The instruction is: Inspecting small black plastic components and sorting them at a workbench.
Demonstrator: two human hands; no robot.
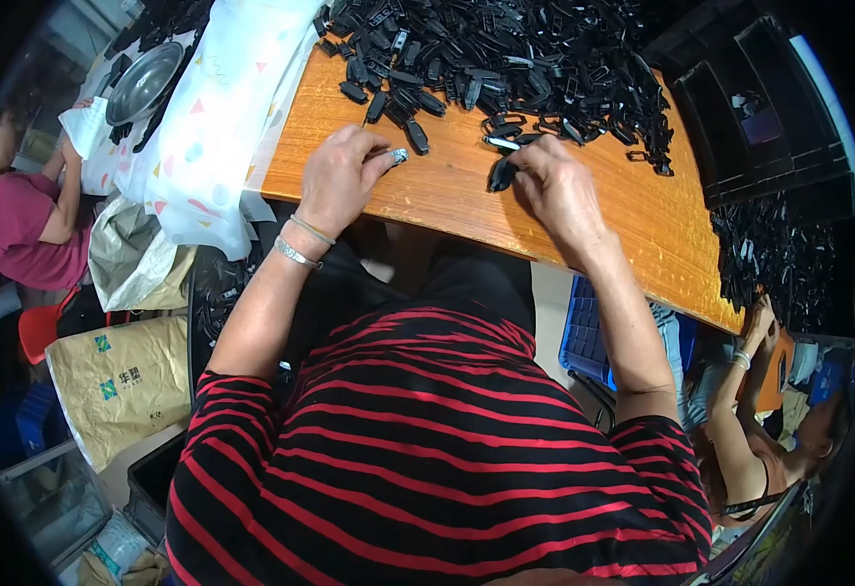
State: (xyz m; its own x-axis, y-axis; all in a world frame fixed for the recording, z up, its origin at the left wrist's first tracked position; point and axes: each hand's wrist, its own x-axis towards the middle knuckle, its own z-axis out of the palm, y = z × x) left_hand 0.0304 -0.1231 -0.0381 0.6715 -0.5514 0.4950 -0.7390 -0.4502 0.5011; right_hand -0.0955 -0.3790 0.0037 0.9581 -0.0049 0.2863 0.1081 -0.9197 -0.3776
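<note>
My right hand [559,186] is closed on a small, dark, oval black plastic part [500,177] at the wooden tabletop, gripping it by thumb and fingertips. A piece with a pale strip [501,144] lies just beyond those fingers; whether they touch it I cannot tell. To the left, my left hand [339,176] rests on the table near its front edge, fingers loosely curled and thumb apart, with nothing visible in it. A silvery patterned wrap covers the thumb tip. Just past that thumb lies a single black plastic part [416,138].
A large heap of black plastic parts [486,59] covers the table's [447,205] far side. Black crates [759,107] stand at the right. Patterned white sheeting [227,117] and a metal bowl [146,83] are on the left. Other people work at both sides.
</note>
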